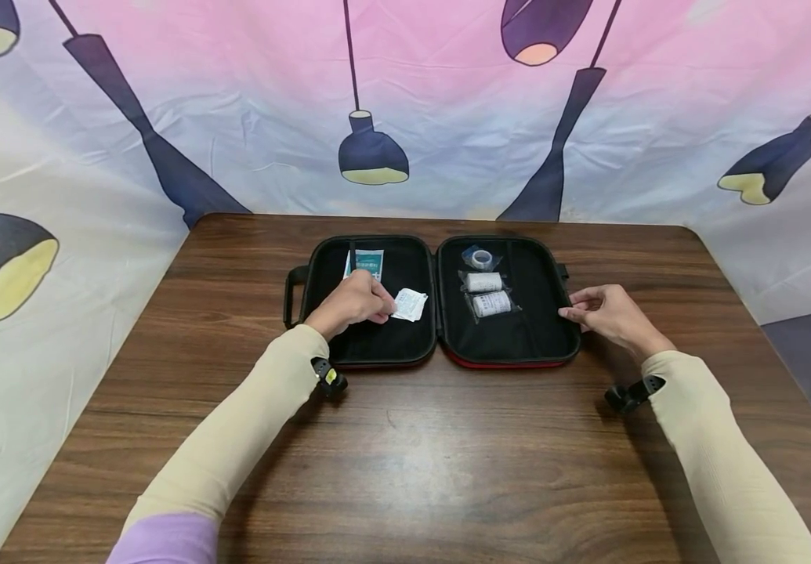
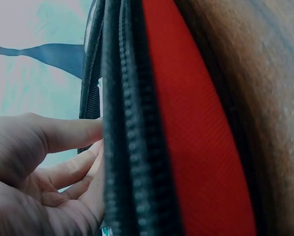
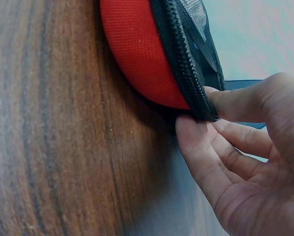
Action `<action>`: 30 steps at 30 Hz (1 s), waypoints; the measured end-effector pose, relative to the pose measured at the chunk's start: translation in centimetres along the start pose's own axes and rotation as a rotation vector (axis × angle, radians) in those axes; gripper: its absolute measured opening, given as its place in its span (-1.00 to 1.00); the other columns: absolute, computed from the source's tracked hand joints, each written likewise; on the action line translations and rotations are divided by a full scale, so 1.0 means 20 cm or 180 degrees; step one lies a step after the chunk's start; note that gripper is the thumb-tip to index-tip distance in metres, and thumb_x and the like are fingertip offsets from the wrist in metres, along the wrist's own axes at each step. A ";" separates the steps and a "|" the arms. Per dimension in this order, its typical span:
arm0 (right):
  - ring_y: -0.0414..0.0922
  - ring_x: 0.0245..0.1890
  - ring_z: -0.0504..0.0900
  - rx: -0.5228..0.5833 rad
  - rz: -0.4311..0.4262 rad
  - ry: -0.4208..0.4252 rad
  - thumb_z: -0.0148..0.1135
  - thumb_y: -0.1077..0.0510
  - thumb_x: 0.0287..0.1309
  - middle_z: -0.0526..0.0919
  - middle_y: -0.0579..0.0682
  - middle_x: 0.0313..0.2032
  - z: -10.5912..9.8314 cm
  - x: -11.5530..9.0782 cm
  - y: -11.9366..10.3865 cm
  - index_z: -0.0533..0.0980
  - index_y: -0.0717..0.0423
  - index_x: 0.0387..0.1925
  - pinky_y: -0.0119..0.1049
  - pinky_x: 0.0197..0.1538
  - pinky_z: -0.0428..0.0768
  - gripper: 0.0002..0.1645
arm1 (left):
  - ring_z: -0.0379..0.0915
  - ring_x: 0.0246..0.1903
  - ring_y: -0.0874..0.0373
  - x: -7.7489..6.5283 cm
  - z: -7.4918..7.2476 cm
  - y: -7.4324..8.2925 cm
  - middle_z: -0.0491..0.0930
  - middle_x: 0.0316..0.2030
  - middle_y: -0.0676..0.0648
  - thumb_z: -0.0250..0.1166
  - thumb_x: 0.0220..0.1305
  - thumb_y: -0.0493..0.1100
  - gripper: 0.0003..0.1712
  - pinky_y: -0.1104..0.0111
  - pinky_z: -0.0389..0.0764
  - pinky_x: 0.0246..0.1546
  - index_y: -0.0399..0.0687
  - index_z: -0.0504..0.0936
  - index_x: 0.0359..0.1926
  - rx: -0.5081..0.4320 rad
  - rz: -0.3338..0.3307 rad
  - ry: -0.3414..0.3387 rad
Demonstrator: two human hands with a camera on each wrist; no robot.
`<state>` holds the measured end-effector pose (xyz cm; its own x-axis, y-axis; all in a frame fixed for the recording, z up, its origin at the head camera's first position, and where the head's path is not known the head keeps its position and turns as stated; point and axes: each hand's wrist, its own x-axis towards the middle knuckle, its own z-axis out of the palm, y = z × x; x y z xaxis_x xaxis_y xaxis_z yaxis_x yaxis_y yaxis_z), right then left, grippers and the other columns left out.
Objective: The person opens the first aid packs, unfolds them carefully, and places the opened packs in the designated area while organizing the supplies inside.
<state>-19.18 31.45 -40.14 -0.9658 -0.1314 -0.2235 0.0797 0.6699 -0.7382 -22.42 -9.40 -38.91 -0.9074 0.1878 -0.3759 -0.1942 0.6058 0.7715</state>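
An unzipped first-aid case [image 1: 387,363] lies spread flat, black inside and red outside. Over its left half, my left hand [image 1: 357,300] pinches the edge of a small white packet [image 1: 410,305]. In the left wrist view, the case's zippered rim [image 2: 132,128] hides those fingertips. At the case's right edge is my right hand [image 1: 610,315]; the right wrist view shows its thumb [image 3: 240,103] over the rim and fingers against the outside, gripping the edge. Two wrapped white bandage rolls [image 1: 484,282] and a wrapped tape roll [image 1: 481,259] sit in the right half.
A teal-and-white packet [image 1: 370,262] is tucked under a strap in the left half. The case's carry handle [image 1: 292,296] sticks out leftward. Beneath lies a brown wooden table [image 1: 405,462], with a lamp-patterned cloth [image 1: 292,94] behind it.
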 end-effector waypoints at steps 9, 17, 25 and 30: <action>-0.14 -0.29 0.66 -0.0003 0.0019 -0.0007 0.30 0.03 0.37 0.63 0.25 -0.07 0.00 0.00 0.00 0.45 0.49 0.21 -0.32 -0.22 0.69 -0.36 | 0.73 -0.37 0.08 -0.02 0.01 -0.01 0.71 -0.22 -0.19 0.50 0.22 -0.21 -0.78 0.30 0.74 -0.28 -0.29 0.73 -0.21 0.0159 0.0068 0.0254; -0.13 -0.29 0.66 0.0006 0.0050 -0.0019 0.31 0.01 0.37 0.62 0.26 -0.03 0.00 0.00 0.01 0.44 0.47 0.22 -0.35 -0.21 0.68 -0.35 | 0.69 -0.43 0.10 0.00 0.03 -0.01 0.73 -0.36 -0.14 0.51 0.19 -0.25 -0.87 0.32 0.72 -0.36 -0.25 0.74 -0.32 0.0365 0.0095 0.0331; -0.13 -0.33 0.66 -0.0008 0.0037 -0.0002 0.30 0.02 0.37 0.64 0.24 -0.07 0.01 0.00 0.01 0.45 0.48 0.21 -0.34 -0.23 0.68 -0.36 | 0.70 -0.39 0.11 0.00 0.03 0.01 0.74 -0.34 -0.11 0.49 0.23 -0.24 -0.89 0.30 0.71 -0.31 -0.21 0.76 -0.31 0.0446 -0.0047 0.0248; -0.13 -0.34 0.66 -0.0012 0.0031 0.0016 0.31 0.02 0.37 0.64 0.24 -0.09 0.01 0.00 0.00 0.45 0.48 0.21 -0.34 -0.24 0.68 -0.36 | 0.69 -0.38 0.10 0.00 0.02 0.01 0.73 -0.33 -0.12 0.48 0.23 -0.24 -0.89 0.30 0.71 -0.30 -0.21 0.74 -0.29 0.0420 -0.0078 0.0224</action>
<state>-19.18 31.40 -40.31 -0.9662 -0.1213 -0.2274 0.0881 0.6739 -0.7335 -22.34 -8.91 -39.08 -0.9278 0.1200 -0.3533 -0.1700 0.7069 0.6866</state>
